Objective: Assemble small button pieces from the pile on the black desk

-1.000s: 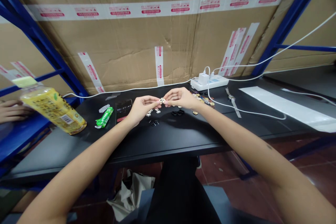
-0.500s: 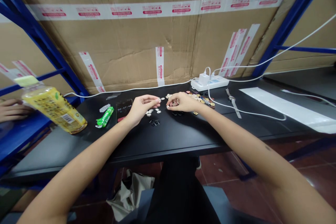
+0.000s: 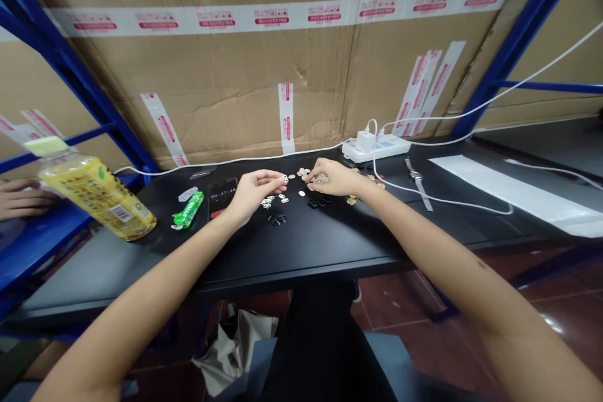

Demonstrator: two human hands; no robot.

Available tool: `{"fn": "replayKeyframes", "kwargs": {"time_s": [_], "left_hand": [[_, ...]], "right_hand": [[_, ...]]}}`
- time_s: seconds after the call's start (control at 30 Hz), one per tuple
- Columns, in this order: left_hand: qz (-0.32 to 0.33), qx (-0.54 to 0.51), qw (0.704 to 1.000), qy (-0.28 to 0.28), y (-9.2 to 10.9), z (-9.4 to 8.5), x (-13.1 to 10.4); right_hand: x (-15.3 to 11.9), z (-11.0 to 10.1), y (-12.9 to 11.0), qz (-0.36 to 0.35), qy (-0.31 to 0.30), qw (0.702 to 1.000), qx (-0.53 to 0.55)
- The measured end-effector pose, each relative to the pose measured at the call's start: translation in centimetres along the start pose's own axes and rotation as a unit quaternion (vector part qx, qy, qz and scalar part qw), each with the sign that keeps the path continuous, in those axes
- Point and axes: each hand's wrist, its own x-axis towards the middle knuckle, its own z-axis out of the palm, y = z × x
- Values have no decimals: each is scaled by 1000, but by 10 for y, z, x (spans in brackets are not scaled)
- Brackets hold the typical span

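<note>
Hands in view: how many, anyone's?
3 visible: the left hand pinching a small white piece, the right hand at the pale pile, and another person's hand at the picture's left edge; more may be hidden.

Both bare forearms (image 3: pixel 160 289) extend forward, the left hand (image 3: pixel 254 195) pinched thumb to fingers (image 3: pixel 272 174), the right hand (image 3: pixel 333 178) curled downward.
</note>
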Motion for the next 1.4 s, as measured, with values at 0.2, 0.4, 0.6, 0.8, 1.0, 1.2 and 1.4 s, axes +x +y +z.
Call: {"fn": "replayKeyframes", "kwargs": {"time_s": [0.2,0.4,0.6,0.8,1.0,1.2,1.4], "left_hand": [[5,0,1000,4,0,0,0],[7,3,1000,-2,-1,0,1],[9,16,1000,-1,-1,0,0],[6,23,1000,-4,1,2,-1],[2,28,1000,-9,0,2,-1],[5,42,999,-20,0,2,-1],[9,49,998,-25,0,1,-2]], "right_hand": [[-1,3,1,-5,-22,999,-29],[1,2,-6,-1,4,999,40],[5,0,-20,33,46,958,281],[5,-3,-29,55,27,916,397],[3,-3,-35,74,6,901,428],[3,-1,-36,63,-19,895,441],[3,-1,-36,55,-16,893,446]]}}
